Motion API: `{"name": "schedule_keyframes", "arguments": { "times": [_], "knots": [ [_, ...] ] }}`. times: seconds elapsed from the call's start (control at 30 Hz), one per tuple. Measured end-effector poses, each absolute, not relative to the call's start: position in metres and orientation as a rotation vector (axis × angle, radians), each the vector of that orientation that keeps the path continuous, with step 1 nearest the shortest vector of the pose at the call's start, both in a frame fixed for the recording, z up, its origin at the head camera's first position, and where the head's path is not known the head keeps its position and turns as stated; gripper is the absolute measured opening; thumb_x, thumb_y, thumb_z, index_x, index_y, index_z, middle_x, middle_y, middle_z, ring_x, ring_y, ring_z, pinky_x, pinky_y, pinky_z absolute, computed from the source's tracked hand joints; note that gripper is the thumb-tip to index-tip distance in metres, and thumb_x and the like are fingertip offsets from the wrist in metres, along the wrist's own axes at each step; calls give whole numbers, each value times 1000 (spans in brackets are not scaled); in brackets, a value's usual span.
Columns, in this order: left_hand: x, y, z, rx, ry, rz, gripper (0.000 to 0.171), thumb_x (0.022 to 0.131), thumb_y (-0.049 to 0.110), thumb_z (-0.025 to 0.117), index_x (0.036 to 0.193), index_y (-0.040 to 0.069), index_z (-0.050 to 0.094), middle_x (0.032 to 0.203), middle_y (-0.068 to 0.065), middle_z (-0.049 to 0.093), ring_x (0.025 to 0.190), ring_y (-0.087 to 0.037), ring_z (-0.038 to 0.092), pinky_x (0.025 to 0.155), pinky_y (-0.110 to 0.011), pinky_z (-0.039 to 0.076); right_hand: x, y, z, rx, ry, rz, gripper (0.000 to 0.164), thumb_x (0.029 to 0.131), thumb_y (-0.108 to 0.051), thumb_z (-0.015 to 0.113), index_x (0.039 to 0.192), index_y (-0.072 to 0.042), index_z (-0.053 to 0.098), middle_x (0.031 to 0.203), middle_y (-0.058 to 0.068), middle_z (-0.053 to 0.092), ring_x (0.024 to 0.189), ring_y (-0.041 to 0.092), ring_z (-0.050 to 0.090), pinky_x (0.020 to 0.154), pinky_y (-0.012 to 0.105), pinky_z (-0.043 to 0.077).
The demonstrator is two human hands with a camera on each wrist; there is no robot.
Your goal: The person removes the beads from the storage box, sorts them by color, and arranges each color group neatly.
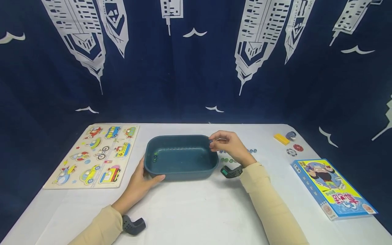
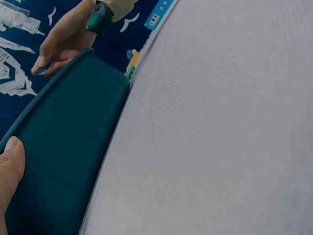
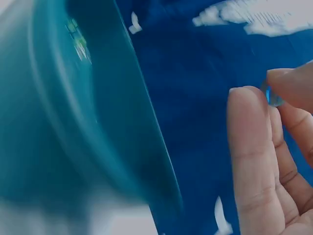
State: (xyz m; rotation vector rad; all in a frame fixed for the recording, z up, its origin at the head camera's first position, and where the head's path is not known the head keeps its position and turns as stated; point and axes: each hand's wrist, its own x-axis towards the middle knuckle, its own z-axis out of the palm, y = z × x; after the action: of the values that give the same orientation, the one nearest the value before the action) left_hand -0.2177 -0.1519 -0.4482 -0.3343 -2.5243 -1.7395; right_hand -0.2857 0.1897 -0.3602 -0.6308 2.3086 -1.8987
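A dark teal plastic basin (image 1: 180, 176) stands on the white table, with a few green glass marbles (image 1: 155, 157) at the left of its floor. My left hand (image 1: 139, 183) grips the basin's left end, its thumb against the near wall just below the rim; the other fingers are mostly hidden behind it. Over the basin's right rim, my right hand (image 1: 226, 145) pinches a small blue glass marble (image 3: 273, 95) between thumb and fingers. Beyond that wrist lie a row of blue marbles (image 1: 252, 150) and a row of green marbles (image 1: 228, 160), partly covered by the hand.
To the left lies a wooden picture puzzle board (image 1: 92, 156). A boxed game (image 1: 333, 189) sits at the right edge. Behind it are a yellow block (image 1: 281, 139), a blue-and-white object (image 1: 291, 135), a red chip (image 1: 298, 147) and a black-and-white chip (image 1: 291, 152).
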Motion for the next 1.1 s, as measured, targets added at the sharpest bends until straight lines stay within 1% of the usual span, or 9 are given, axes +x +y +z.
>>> {"name": "schedule_keyframes", "arguments": {
  "times": [0.07, 0.2, 0.4, 0.53, 0.63, 0.7, 0.8, 0.93, 1.1],
  "knots": [
    [-217, -152, -448, -329, -2529, -1733, 108, 85, 31, 81, 160, 9, 8, 166, -15, 11, 151, -37, 12, 122, -53, 18, -287, 208, -362, -572, 2343, -1968, 26, 90, 2, 66, 112, 13, 60, 99, 14, 70, 85, 21, 72, 81, 38, 62],
    [-217, -151, -447, -326, -2527, -1735, 108, 84, 31, 81, 160, 9, 8, 166, -16, 12, 151, -38, 13, 121, -53, 19, -291, 246, -370, -403, 2357, -2136, 18, 92, 0, 66, 109, 4, 62, 97, 4, 69, 88, 15, 70, 82, 32, 61],
    [-215, -151, -446, -326, -2528, -1751, 108, 84, 32, 81, 161, 11, 8, 166, -16, 12, 151, -38, 13, 122, -53, 18, -288, 294, -388, -20, 2397, -2372, 12, 95, -6, 65, 106, -4, 62, 95, -1, 68, 88, 12, 69, 79, 24, 60],
    [-215, -151, -445, -328, -2527, -1750, 108, 84, 32, 81, 161, 10, 8, 165, -16, 12, 151, -38, 12, 122, -54, 17, -286, 314, -402, 305, 2643, -2220, 17, 97, -18, 64, 111, -7, 63, 98, -1, 68, 83, 9, 66, 72, 19, 59],
    [-214, -151, -444, -331, -2524, -1753, 108, 84, 31, 81, 160, 10, 8, 165, -16, 12, 151, -38, 12, 122, -54, 17, -285, 326, -412, 467, 2799, -2004, 26, 98, -25, 63, 116, -6, 64, 101, 8, 67, 75, 10, 62, 65, 18, 57],
    [-214, -152, -444, -331, -2521, -1757, 108, 84, 30, 82, 160, 10, 8, 165, -16, 11, 151, -38, 12, 122, -54, 17, -284, 332, -419, 522, 2867, -1869, 29, 98, -24, 63, 118, -4, 65, 98, 11, 66, 68, 11, 60, 60, 19, 56],
    [-214, -152, -444, -332, -2516, -1762, 108, 85, 29, 81, 160, 10, 8, 165, -16, 11, 151, -38, 11, 122, -55, 16, -284, 338, -428, 566, 2912, -1737, 27, 97, -20, 64, 117, -3, 67, 90, 8, 65, 61, 10, 57, 55, 19, 54],
    [-214, -152, -445, -343, -2519, -1754, 107, 85, 28, 81, 160, 10, 7, 165, -17, 11, 151, -39, 11, 121, -55, 16, -282, 340, -435, 579, 2990, -1565, 26, 96, -17, 64, 117, -2, 69, 85, 4, 63, 62, 10, 57, 54, 18, 53],
    [-214, -151, -445, -348, -2521, -1754, 108, 85, 28, 81, 160, 9, 6, 165, -17, 10, 151, -40, 10, 121, -55, 16, -279, 338, -435, 555, 3083, -1407, 28, 95, -16, 67, 117, -1, 70, 87, 10, 68, 61, 12, 57, 53, 18, 51]
  ]
}}
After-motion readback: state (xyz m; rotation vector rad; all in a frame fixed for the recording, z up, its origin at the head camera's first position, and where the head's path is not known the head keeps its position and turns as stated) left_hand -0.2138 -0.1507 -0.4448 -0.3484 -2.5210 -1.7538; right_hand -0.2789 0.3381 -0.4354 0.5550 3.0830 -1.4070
